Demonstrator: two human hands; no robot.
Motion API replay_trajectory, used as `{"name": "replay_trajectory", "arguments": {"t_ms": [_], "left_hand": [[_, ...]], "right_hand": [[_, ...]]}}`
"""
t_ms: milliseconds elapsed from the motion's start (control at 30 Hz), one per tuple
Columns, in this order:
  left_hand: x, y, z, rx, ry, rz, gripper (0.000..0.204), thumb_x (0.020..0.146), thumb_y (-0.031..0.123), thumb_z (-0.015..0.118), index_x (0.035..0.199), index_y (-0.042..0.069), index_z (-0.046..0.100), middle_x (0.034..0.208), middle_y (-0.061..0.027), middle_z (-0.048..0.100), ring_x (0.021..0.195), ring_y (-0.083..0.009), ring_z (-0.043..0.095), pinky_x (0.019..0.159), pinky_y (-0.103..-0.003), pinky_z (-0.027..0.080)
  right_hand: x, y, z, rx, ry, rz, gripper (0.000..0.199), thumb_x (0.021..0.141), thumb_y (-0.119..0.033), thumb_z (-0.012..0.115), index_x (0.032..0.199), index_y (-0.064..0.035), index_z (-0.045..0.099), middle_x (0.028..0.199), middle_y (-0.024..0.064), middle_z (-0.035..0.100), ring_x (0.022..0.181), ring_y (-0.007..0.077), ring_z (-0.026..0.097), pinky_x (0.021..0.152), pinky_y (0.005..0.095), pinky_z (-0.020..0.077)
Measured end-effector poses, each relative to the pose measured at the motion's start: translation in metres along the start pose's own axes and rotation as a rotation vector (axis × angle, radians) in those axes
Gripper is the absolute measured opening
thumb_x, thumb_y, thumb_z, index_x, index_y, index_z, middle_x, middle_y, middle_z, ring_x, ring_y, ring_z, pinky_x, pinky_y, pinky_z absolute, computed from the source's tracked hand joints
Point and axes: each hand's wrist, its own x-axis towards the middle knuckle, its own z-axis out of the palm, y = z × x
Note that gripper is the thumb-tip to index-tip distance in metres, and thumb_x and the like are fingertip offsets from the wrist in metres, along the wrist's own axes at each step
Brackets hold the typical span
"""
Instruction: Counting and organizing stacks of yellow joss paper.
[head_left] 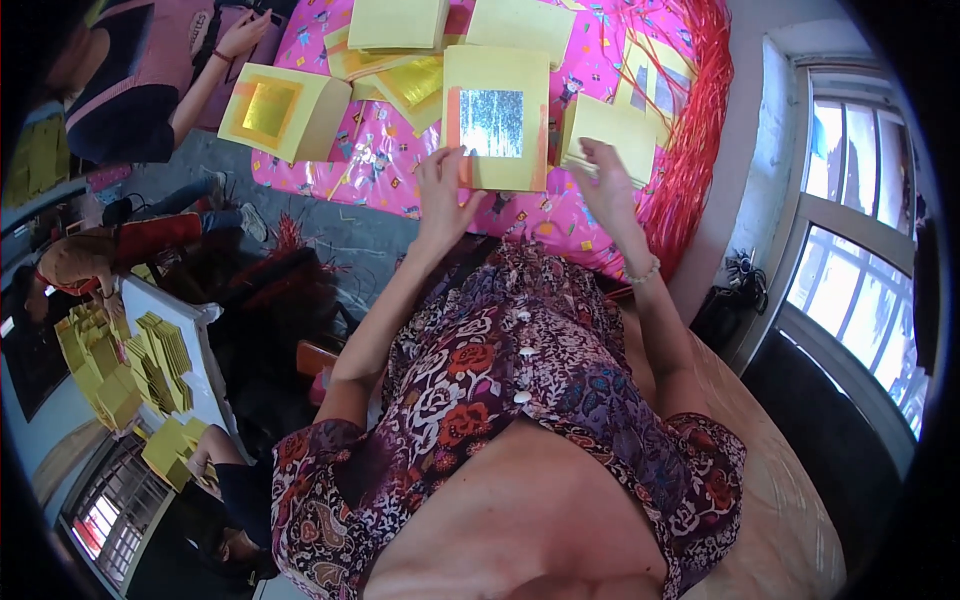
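Observation:
A stack of yellow paper sheets (495, 75) lies in front of me, its top sheet bearing a shiny silver foil square (491, 123) between orange strips. My left hand (445, 195) rests against the lower left edge of this stack, fingers stretched and thumb apart. To the right, my right hand (610, 195) is raised with its fingers loosely curved and apart. It is beside another yellow paper stack (625, 140) and seems to hold nothing. Whether its fingertips touch that stack, I cannot tell.
A pink patterned cover (375, 165) lies under the papers. Gold-foil paper (265, 110) sits in a stack at the left; more stacks (398, 22) lie behind. Red plastic strands (690, 150) hang at the right, near a window (860, 280). Other people work at the left around a white table (205, 365).

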Motion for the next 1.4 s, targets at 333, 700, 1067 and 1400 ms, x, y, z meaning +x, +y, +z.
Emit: {"name": "replay_trajectory", "arguments": {"t_ms": [333, 700, 1067, 1400], "left_hand": [[0.003, -0.040, -0.003, -0.055, -0.072, 0.001, 0.066, 0.071, 0.002, 0.077, 0.130, 0.007, 0.049, 0.126, -0.0188, 0.047, 0.116, -0.0389, 0.047, 0.098, -0.043, 0.042], [0.030, -0.060, -0.029, -0.206, -0.249, 0.014, 0.020, 0.082, 0.008, 0.072, 0.101, 0.011, 0.074, 0.105, -0.0103, 0.061, 0.090, -0.0263, 0.064, 0.080, -0.034, 0.054], [0.039, -0.060, -0.025, -0.224, -0.285, 0.020, 0.016, 0.086, 0.009, 0.068, 0.101, 0.009, 0.073, 0.100, -0.0085, 0.058, 0.087, -0.0218, 0.063, 0.075, -0.032, 0.053], [0.041, -0.071, -0.018, -0.297, -0.291, -0.023, 0.017, 0.090, 0.010, 0.063, 0.105, 0.010, 0.071, 0.102, -0.0088, 0.057, 0.093, -0.0214, 0.060, 0.075, -0.030, 0.054]], "right_hand": [[-0.012, -0.026, 0.046, -0.344, -0.160, -0.272, 0.065, 0.071, -0.028, 0.079, 0.124, -0.0020, 0.051, 0.117, 0.0139, 0.050, 0.106, 0.0326, 0.053, 0.086, 0.0431, 0.0464], [0.004, -0.016, 0.032, -0.406, -0.279, -0.357, 0.050, 0.078, -0.032, 0.074, 0.119, -0.0070, 0.058, 0.116, 0.0105, 0.054, 0.109, 0.0295, 0.053, 0.091, 0.0412, 0.0433], [0.006, -0.008, 0.038, -0.367, -0.248, -0.467, 0.027, 0.085, -0.027, 0.068, 0.105, -0.0089, 0.068, 0.109, 0.0069, 0.060, 0.105, 0.0256, 0.056, 0.089, 0.0397, 0.0441], [0.017, -0.003, 0.044, -0.231, -0.250, -0.448, 0.015, 0.087, -0.018, 0.064, 0.095, -0.0058, 0.068, 0.090, 0.0087, 0.062, 0.090, 0.0258, 0.060, 0.079, 0.0366, 0.0495]]}}
